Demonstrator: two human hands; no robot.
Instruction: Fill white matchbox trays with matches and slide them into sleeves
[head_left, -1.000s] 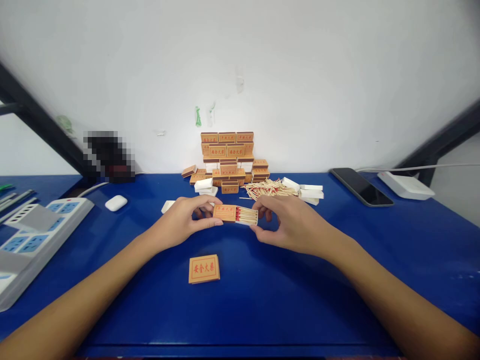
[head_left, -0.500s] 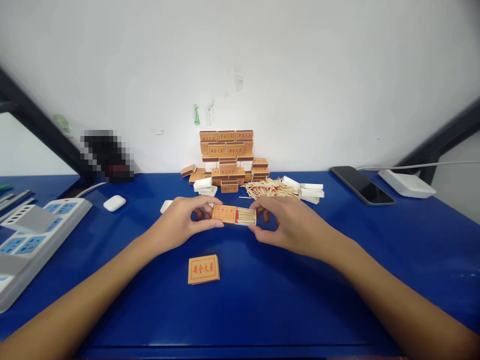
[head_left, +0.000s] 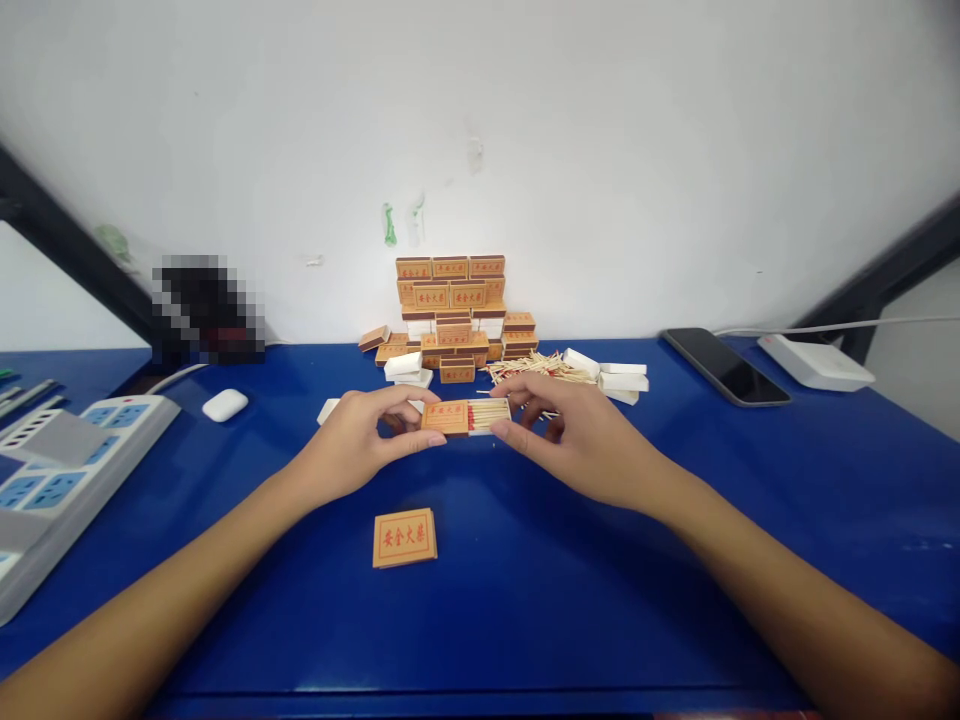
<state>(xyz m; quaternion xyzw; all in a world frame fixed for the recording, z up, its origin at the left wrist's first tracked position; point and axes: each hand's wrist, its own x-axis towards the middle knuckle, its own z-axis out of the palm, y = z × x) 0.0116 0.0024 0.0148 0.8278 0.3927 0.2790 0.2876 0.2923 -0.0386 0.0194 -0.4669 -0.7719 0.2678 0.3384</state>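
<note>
Pinching a matchbox sleeve point(head_left: 445, 418), left hand point(head_left: 358, 432) at its end, right hand point(head_left: 589, 440) grasping the protruding match-filled tray point(head_left: 480, 432)

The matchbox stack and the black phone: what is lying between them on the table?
In the head view, a pile of loose matches and white trays lie between the matchbox stack and the black phone.

Red-lettered orange matchbox point(head_left: 445, 419), blue tabletop point(head_left: 540, 600)
</note>
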